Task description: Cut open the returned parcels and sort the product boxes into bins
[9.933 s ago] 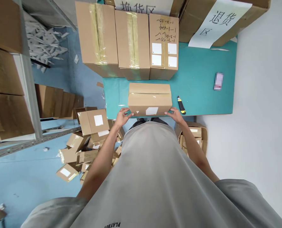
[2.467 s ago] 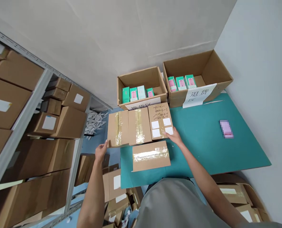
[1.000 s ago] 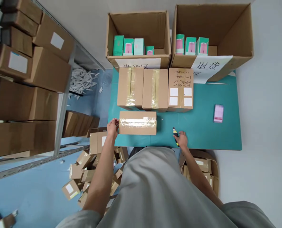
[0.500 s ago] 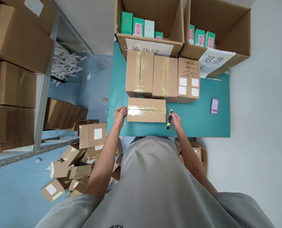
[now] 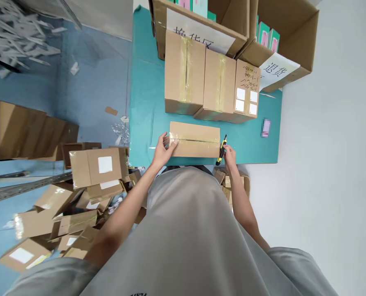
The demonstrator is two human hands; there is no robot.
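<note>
A long, low cardboard box (image 5: 195, 150) lies near the front edge of the green-topped table (image 5: 146, 94), with clear tape along its top seam. My left hand (image 5: 163, 153) grips the left end of this box, thumb over the top and fingers at the end face. In my right hand (image 5: 230, 156) is a yellow and black box cutter (image 5: 221, 151), held just beside the box's right end with its tip pointing away from me.
Behind stand two taped cartons (image 5: 195, 70) (image 5: 220, 82) and a carton with handwriting and white labels (image 5: 247, 90). Large open cartons (image 5: 201, 24) (image 5: 289, 37) with green packs stand at the back. A phone-like object (image 5: 265, 128) lies right. Discarded boxes (image 5: 87, 168) cover the floor left.
My left thumb has come over the top of the long box, and the box now sits slightly turned. The box cutter stays in my right hand. The camera view has shifted.
</note>
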